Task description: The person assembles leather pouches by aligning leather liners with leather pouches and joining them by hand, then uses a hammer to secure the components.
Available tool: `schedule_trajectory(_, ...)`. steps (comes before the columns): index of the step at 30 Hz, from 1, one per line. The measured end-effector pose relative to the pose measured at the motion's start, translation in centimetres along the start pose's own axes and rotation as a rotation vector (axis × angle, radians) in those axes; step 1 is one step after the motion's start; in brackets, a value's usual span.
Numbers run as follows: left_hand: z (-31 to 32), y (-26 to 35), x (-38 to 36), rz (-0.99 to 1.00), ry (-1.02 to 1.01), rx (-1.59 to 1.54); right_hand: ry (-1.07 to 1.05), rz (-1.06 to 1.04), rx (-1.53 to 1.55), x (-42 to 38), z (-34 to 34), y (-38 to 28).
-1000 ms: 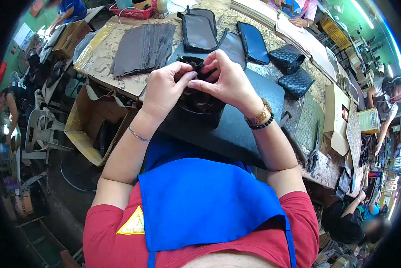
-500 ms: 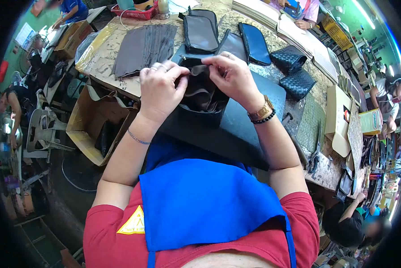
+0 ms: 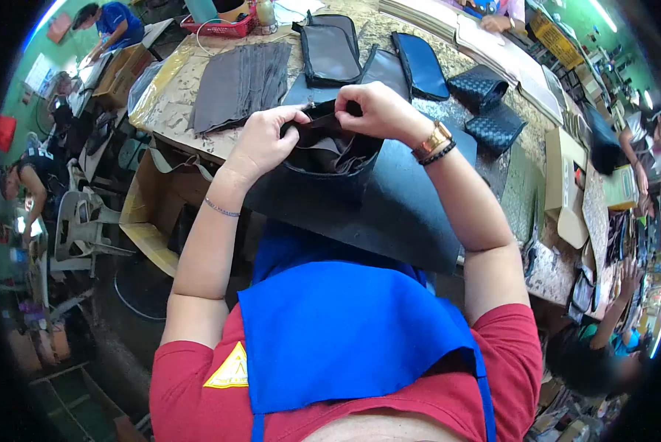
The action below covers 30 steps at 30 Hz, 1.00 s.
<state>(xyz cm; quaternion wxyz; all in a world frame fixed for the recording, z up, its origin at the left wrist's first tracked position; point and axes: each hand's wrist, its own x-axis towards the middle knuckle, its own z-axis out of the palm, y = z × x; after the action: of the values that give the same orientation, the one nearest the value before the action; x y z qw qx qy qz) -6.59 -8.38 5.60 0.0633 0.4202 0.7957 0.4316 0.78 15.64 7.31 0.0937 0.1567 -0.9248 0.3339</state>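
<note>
A black bag [image 3: 329, 180] with a loose brown-grey lining [image 3: 329, 153] stands open at the table's near edge, on a dark flat sheet [image 3: 411, 210]. My left hand [image 3: 270, 140] pinches the left part of its rim. On the far right part of the rim, my right hand [image 3: 378, 112] is closed with curled fingers. The lining shows between and below both hands. Just beyond them lie grey pouches with black edges [image 3: 332, 55] and a dark blue pouch [image 3: 420, 68].
A stack of brown-grey pieces [image 3: 242, 87] lies at the left, near a red basket [image 3: 231, 28]. Woven black pieces [image 3: 494, 127] and an open carton [image 3: 564, 177] are at the right. Below the table's left edge stands a cardboard box [image 3: 150, 214]. Other people work around.
Both hands have spread a little apart along the rim, and the bag's mouth shows wider. My right hand has curled its fingers more. The whole view has shifted slightly.
</note>
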Motion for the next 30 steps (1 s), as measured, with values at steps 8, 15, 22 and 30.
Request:
schedule_trajectory(8, 0.2, -0.6, 0.2, 0.011, -0.106, -0.148, 0.141, -0.17, 0.063, -2.1, 1.1, -1.1)
schedule_trajectory(15, 0.8, 1.0, -0.2, 0.106, 0.027, -0.149, 0.172, 0.086, 0.288, -3.1, 1.4, -0.1)
schedule_trajectory(22, 1.4, 0.4, 0.0, 0.108, 0.127, -0.122, 0.191, 0.202, 0.269, -3.1, 1.3, -0.7)
schedule_trajectory(30, 2.0, -0.5, 0.3, -0.05, 0.12, -0.23, 0.185, 0.208, 0.274, -2.9, 1.3, -0.5)
